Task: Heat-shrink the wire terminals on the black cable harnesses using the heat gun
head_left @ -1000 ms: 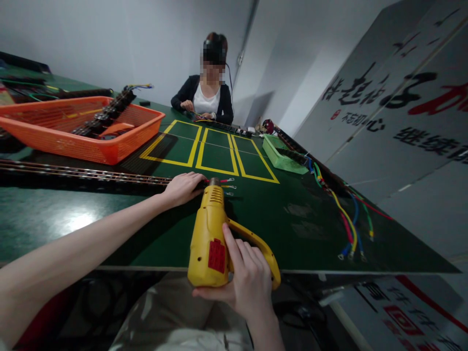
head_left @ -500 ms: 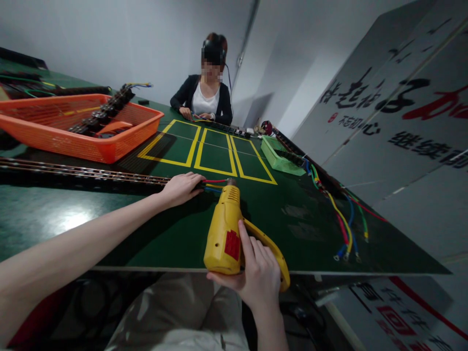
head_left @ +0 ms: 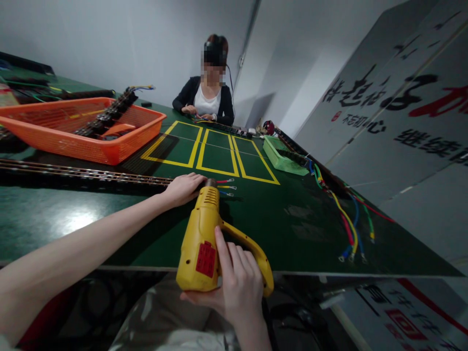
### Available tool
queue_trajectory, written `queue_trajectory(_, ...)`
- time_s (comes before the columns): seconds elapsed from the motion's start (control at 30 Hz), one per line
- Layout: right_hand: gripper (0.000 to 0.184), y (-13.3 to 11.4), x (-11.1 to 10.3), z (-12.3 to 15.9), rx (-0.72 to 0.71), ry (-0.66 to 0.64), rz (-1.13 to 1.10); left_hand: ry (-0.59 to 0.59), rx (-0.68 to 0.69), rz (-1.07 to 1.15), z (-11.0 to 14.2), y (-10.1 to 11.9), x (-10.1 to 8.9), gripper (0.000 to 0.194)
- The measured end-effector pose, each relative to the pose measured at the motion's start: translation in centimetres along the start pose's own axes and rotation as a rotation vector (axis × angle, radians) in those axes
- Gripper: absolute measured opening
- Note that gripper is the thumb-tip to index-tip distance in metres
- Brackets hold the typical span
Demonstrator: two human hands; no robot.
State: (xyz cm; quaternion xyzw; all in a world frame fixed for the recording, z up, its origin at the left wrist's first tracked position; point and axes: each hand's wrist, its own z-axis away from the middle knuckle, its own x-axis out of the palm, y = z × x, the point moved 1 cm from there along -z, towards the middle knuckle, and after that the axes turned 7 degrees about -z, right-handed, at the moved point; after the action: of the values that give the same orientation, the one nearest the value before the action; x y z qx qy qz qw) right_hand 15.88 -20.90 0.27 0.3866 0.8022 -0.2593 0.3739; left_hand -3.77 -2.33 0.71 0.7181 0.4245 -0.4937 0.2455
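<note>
My right hand [head_left: 239, 275] is wrapped round the handle and body of a yellow heat gun [head_left: 199, 239] with a red label. Its metal nozzle points away from me, close by my left hand's fingertips. My left hand [head_left: 185, 189] is closed over the end of a long cable chain [head_left: 91, 174] lying on the table; its fingers are partly hidden. Out past the nozzle stick a red wire [head_left: 224, 182], a yellow wire [head_left: 226, 187] and a blue wire [head_left: 224, 193], each with a metal lug at its tip.
An orange basket [head_left: 120, 146] at the left holds another chain piece. Yellow tape rectangles [head_left: 218, 171] mark the green table [head_left: 263, 229]. At the right are a green basket [head_left: 283, 163] and wires with lugs [head_left: 347, 219]. Across the table a person [head_left: 206, 100] handles wires.
The heat gun first swung right along the wires, covering their lugs, then came back left, now slightly left of where it began. My left hand has stayed on the chain's end.
</note>
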Motion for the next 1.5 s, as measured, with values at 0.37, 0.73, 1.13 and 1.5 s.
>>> queue_trajectory(0.37,0.106,3.3,-0.6,-0.7,0.011,0.021,0.001,-0.022,-0.016,-0.014,-0.2,-0.1,-0.2,0.040)
queue_trajectory(0.73,0.106,4.5,-0.5,-0.5,0.046,0.060,0.062,0.002,-0.010,-0.029,-0.2,-0.1,0.2,0.037)
queue_trajectory(1.13,0.103,1.1,0.2,-0.2,-0.009,0.043,0.043,-0.017,-0.007,-0.045,-0.1,0.1,-0.2,0.036)
queue_trajectory(1.5,0.101,2.2,-0.3,-1.0,-0.039,0.005,-0.001,-0.033,0.001,-0.031,-0.2,-0.1,-0.3,0.038)
